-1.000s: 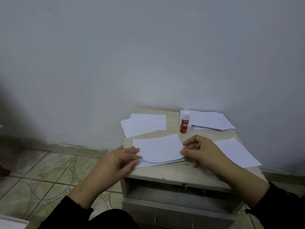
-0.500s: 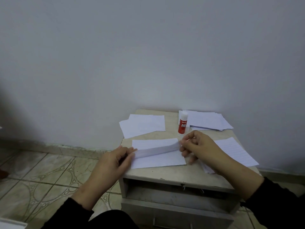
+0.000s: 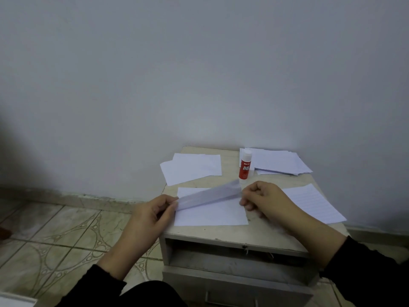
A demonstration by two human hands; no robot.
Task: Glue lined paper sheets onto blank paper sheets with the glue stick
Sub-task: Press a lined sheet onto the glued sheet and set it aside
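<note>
**Midway: one lined sheet held above its blank base**

Currently a thin white lined paper sheet (image 3: 209, 193) is held lifted at both ends, tilted nearly edge-on above a white blank paper sheet (image 3: 210, 214) that lies flat at the front of the small beige bedside cabinet (image 3: 232, 234). Its left end is pinched between the thumb and fingers of the left hand (image 3: 155, 214); its right end is gripped by the curled fingers of the right hand (image 3: 263, 199).

Just behind the right hand, the red-and-white capped glue stick (image 3: 245, 164) is seen standing upright on the cabinet, touched by neither hand. Behind the glue stick, at the cabinet's right rear corner, a stack of white sheets (image 3: 281, 162) is kept. At the left rear, two overlapping white sheets (image 3: 190, 168) are laid. Another lined sheet (image 3: 314, 202) lies at the right front edge.

Whether glue has been spread cannot be told. The held pair is judged not yet joined, and with the loose lined sheet and the stack untouched, much of the task appears left.
</note>
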